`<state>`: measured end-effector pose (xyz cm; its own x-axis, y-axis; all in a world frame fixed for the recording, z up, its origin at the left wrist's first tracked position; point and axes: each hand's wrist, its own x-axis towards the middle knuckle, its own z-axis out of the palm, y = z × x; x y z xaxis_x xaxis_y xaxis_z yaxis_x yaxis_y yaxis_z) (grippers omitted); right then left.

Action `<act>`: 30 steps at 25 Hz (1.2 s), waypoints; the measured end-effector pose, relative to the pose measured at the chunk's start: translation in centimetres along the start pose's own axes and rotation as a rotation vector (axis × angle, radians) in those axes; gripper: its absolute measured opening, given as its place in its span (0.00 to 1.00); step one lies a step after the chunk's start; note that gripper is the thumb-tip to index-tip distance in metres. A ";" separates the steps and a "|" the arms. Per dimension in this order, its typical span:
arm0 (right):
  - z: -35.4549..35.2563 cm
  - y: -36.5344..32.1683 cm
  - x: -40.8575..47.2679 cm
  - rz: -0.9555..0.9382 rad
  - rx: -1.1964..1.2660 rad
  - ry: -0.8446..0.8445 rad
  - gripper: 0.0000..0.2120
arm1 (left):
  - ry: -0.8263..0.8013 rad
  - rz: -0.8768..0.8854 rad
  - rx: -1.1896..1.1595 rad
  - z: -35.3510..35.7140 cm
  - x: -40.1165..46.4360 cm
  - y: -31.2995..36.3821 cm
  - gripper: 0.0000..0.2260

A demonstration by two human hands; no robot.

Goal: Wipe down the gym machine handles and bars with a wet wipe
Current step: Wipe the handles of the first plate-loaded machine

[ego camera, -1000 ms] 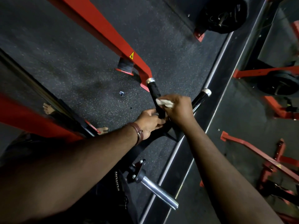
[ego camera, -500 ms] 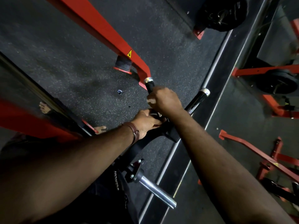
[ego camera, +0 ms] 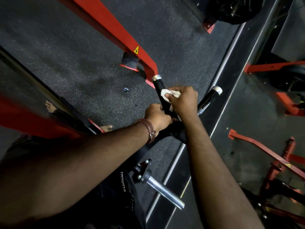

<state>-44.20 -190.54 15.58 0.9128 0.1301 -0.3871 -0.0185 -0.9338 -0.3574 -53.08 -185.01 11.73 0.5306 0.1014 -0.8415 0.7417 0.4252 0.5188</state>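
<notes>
Two black handles with silver end caps fork out from a black machine arm. My right hand (ego camera: 182,100) is wrapped around the left handle (ego camera: 158,85) about midway, pressing a crumpled white wet wipe (ego camera: 165,93) against it. My left hand (ego camera: 156,117), with a brown strap on the wrist, grips the base of that same handle where the two meet. The right handle (ego camera: 210,98) points up and right, bare and untouched.
A red frame beam (ego camera: 115,32) with a yellow warning sticker runs diagonally above the handles. A chrome weight peg (ego camera: 163,191) sticks out below my arms. A mirror with a metal edge (ego camera: 231,52) lines the right side. Speckled rubber floor (ego camera: 82,68) lies beneath.
My right hand slid up to the handle's silver cap, then came back down toward the middle, with the wipe showing again. My left hand stayed at the base.
</notes>
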 end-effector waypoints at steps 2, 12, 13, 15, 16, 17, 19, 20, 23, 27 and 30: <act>-0.6 0.5 0.1 0.092 0.036 -0.029 0.04 | 0.047 0.006 0.072 0.4 -0.4 0.2 0.11; -1.1 2.1 3.4 0.231 0.175 -0.292 0.05 | 0.012 -0.034 0.187 0.4 1.2 1.4 0.14; -1.1 1.7 3.6 0.201 0.155 -0.278 0.06 | 0.020 -0.060 0.185 0.5 1.2 1.8 0.15; 0.2 0.1 4.2 0.106 0.190 -0.109 0.08 | 0.033 -0.109 0.161 0.4 1.1 2.6 0.15; 0.8 -0.9 4.5 0.060 0.198 -0.047 0.07 | 0.031 -0.129 0.145 0.4 1.1 3.0 0.14; 1.1 -1.6 4.6 0.040 0.172 -0.038 0.07 | 0.027 -0.138 0.142 0.3 1.0 3.2 0.14; -0.2 -1.8 4.5 0.022 0.049 -0.189 0.08 | 0.036 -0.139 0.150 0.3 0.9 3.2 0.16; -1.2 -1.2 4.3 0.005 -0.016 -0.288 0.09 | 0.042 -0.139 0.153 0.3 0.8 3.2 0.17; -1.5 -0.5 3.0 -0.029 0.022 -0.263 0.09 | 0.048 -0.135 0.149 0.4 1.0 2.9 0.16; 2.6 -1.2 5.0 0.208 0.381 -0.033 0.05 | 0.073 -0.083 0.198 0.4 0.8 2.5 0.13; 2.2 0.7 6.5 0.443 0.426 -0.298 0.10 | 0.120 -0.063 0.224 0.4 0.6 2.2 0.16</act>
<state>-39.22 -189.64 10.95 0.6316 -0.0909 -0.7700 -0.5796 -0.7150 -0.3910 -50.98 -184.43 12.41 0.4381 0.1929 -0.8780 0.8512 0.2252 0.4741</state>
